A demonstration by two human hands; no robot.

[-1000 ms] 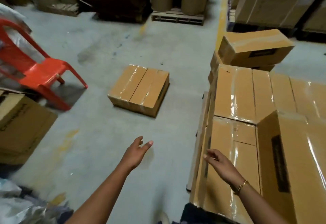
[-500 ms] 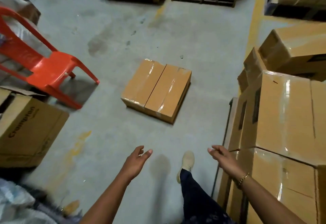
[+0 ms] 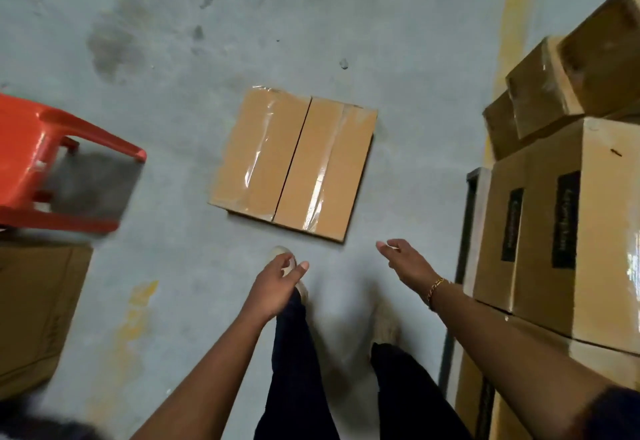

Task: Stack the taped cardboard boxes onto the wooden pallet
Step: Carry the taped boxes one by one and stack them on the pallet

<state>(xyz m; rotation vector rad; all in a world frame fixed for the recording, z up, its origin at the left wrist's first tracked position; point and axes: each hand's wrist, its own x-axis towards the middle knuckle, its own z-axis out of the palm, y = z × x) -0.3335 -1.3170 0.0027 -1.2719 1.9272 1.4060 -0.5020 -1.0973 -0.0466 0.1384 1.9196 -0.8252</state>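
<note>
Brown taped cardboard box (image 3: 294, 164) lies flat on the grey concrete floor (image 3: 398, 41), well apart from the stacked boxes (image 3: 554, 231) on the pallet (image 3: 477, 204) at the floor's right edge. Left hand (image 3: 277, 283) and right hand (image 3: 405, 261) hover just short of the box's near edge, both with fingers loosely spread, holding nothing. Red plastic chair (image 3: 45, 162) stands at the left.

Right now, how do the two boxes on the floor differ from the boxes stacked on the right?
The floor boxes lie side by side in one layer on the concrete floor; the stacked boxes are piled several high. The floor boxes show taped tops; the stacked boxes show sides with dark labels. Both are brown cardboard with clear tape.
</note>
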